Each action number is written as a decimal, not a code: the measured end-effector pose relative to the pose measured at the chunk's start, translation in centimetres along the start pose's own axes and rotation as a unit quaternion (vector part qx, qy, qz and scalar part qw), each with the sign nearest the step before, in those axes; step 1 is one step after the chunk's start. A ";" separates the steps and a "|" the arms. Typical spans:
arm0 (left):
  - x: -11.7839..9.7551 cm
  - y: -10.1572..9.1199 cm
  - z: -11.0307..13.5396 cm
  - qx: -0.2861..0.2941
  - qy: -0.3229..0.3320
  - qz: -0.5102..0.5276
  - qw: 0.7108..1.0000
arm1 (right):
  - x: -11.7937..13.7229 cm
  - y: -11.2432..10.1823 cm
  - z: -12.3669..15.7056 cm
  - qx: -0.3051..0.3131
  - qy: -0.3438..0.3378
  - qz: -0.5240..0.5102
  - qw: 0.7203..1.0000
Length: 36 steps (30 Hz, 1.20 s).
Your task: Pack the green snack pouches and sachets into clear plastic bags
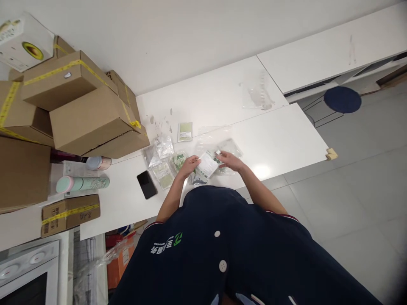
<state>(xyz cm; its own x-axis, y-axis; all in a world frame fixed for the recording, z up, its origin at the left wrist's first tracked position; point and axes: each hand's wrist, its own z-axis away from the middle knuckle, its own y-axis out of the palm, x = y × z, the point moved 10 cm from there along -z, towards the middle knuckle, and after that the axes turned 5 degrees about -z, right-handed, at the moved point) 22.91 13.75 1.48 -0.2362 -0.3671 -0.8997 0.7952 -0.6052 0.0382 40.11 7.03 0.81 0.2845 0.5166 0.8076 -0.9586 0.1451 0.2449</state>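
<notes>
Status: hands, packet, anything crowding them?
Left hand and right hand both grip one white packet over the table. Clear packets lie scattered close around. Black phone off to the left, apart.

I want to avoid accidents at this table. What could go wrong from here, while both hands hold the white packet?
1. The phone lies toward the front edge of the table, close to the left forearm; a nudge might drop it.
2. Clear bags crowd around the left hand and right hand holding the white packet; they could be swept aside.
</notes>
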 end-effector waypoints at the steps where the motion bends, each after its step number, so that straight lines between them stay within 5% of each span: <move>1: -0.1 1.3 -0.3 0.038 0.004 -0.048 0.998 | -1.7 1.0 0.8 0.018 0.027 -0.042 0.999; 3: -0.1 2.6 -0.8 0.049 0.014 -0.137 0.989 | -4.2 0.6 2.1 -0.018 0.049 -0.119 0.992; 6: -0.4 2.1 -0.5 -0.061 0.067 -0.291 0.952 | -6.4 -3.6 3.9 -0.150 0.026 -0.226 0.962; 8: -0.2 2.9 0.6 -0.096 0.113 -0.428 0.892 | -7.1 -6.5 4.7 -0.220 0.010 -0.277 0.935; 10: 1.0 4.8 1.5 -0.071 0.145 -0.557 0.815 | -7.5 -8.1 4.8 -0.251 0.009 -0.304 0.919; 12: 2.7 6.5 2.0 -0.041 0.164 -0.636 0.753 | -7.9 -8.4 4.1 -0.249 0.021 -0.314 0.916; 14: 4.1 7.8 2.0 -0.029 0.176 -0.666 0.724 | -8.5 -7.9 3.1 -0.230 0.041 -0.311 0.921; 17: 5.1 8.4 1.3 -0.036 0.174 -0.658 0.732 | -9.6 -7.4 2.1 -0.215 0.072 -0.281 0.933; 25: 4.3 8.9 0.3 -0.021 0.151 -0.536 0.831 | -10.8 -7.4 1.9 -0.177 0.119 -0.219 0.952; 29: 4.4 9.9 -0.1 0.007 0.151 -0.583 0.798 | -11.5 -7.6 2.3 -0.187 0.158 -0.185 0.952; 32: 4.6 10.5 -0.2 0.032 0.166 -0.608 0.776 | -11.2 -9.4 3.1 -0.230 0.170 -0.052 0.957; 36: 4.4 10.6 -0.4 0.045 0.173 -0.616 0.767 | -6.8 -13.0 5.7 -0.337 0.039 0.254 0.906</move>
<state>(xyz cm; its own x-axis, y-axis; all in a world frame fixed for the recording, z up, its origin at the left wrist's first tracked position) 30.57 6.02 -2.22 -0.6030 0.7223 -0.3387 0.0432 -0.3944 -0.9179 50.72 -3.20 -4.78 -0.1718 0.7152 0.6775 -0.7603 0.3411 -0.5529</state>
